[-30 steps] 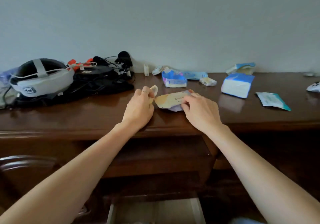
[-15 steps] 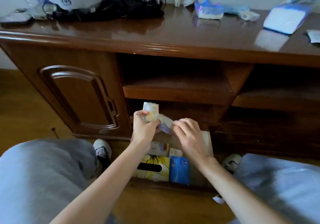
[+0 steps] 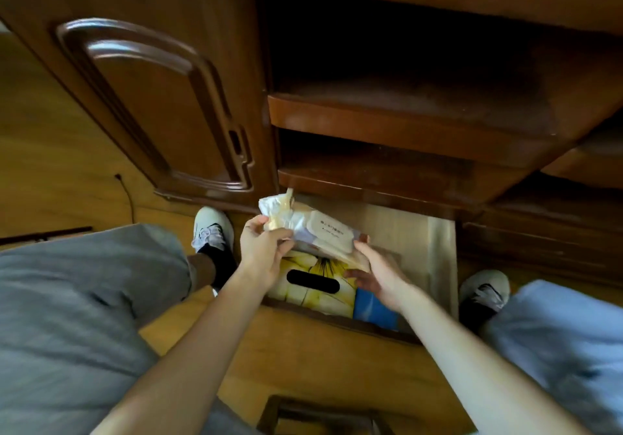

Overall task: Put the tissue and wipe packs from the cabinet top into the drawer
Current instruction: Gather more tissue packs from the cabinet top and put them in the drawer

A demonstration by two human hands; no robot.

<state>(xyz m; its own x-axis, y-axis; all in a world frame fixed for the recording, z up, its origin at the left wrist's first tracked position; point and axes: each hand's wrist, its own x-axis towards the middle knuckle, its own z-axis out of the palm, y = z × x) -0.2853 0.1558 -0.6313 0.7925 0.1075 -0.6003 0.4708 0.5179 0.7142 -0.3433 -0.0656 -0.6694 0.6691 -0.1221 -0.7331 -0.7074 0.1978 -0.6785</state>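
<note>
A soft wipe pack (image 3: 317, 230) with a beige flip lid and crinkled white-and-yellow wrapper hangs over the open drawer (image 3: 438, 259) at the cabinet's base. My left hand (image 3: 263, 252) grips its left end and my right hand (image 3: 377, 269) holds its right end from below. Inside the drawer lie a yellow tissue box (image 3: 313, 283) with a black oval slot and a blue pack (image 3: 372, 306) beside it, both partly hidden by my hands. The cabinet top is out of view.
Above the drawer are two open wooden shelves (image 3: 404, 121). A closed panelled cabinet door (image 3: 158, 104) stands at the left. My knees in grey trousers and white shoes (image 3: 212, 229) flank the drawer on the wooden floor. A dark wooden frame (image 3: 323, 414) sits at the bottom.
The pack went from the cabinet top down to the drawer in both hands. My view dropped from the cabinet top to the drawer, and I have crouched closer.
</note>
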